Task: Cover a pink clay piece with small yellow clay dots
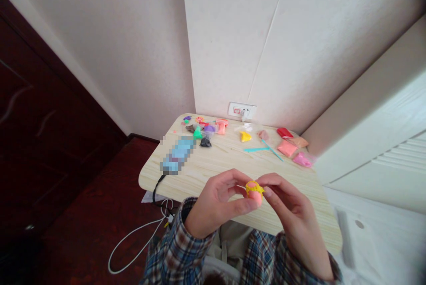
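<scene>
The left hand [216, 205] has its grip closed on a pink piece [255, 198] above the bench's [196, 177] near side; the right hand's [296, 214] fingertips are at its yellow trim [254, 189], whether pinching I cannot tell. Beyond lie two blue sticks [273, 152], then a yellow bag [245, 136], below the socket [242, 110].

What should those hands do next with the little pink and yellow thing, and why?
I'd suggest the right hand gently press the yellow trim's loose-looking end against the pink piece. That end seems to stick out on the side by the right fingertips, while the left hand holds the piece steady enough, it appears, to press against.
</scene>
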Demonstrator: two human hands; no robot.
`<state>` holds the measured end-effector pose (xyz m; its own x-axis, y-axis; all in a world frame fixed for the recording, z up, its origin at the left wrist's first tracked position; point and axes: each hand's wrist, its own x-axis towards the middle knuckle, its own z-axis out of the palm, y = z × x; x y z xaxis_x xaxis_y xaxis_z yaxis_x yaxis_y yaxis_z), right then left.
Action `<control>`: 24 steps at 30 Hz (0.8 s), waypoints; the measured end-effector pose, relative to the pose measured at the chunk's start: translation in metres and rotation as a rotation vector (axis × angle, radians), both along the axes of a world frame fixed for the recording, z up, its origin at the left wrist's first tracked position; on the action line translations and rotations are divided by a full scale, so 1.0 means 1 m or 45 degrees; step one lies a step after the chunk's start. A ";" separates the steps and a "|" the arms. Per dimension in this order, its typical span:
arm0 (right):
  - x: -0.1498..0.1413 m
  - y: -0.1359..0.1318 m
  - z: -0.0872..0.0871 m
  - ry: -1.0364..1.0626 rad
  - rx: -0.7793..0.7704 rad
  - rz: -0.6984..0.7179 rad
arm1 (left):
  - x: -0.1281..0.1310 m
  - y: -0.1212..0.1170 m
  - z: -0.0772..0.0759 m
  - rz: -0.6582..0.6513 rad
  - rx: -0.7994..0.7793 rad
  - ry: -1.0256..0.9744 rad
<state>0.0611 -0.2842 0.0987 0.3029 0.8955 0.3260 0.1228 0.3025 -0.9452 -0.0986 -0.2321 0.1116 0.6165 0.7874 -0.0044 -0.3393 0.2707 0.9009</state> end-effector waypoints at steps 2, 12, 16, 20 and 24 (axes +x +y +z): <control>0.001 -0.001 0.000 0.016 0.024 -0.012 | 0.001 0.001 -0.003 0.000 0.010 -0.002; -0.004 -0.002 0.002 0.028 0.058 0.034 | -0.005 0.003 0.009 0.012 0.062 0.057; -0.006 -0.002 0.001 -0.023 0.092 -0.006 | -0.005 0.003 0.000 0.015 0.069 -0.016; -0.005 -0.003 -0.001 -0.042 0.099 -0.049 | -0.004 0.002 -0.011 0.008 0.076 -0.085; -0.003 -0.005 -0.003 -0.051 0.118 -0.078 | -0.003 0.002 -0.016 0.001 0.093 -0.137</control>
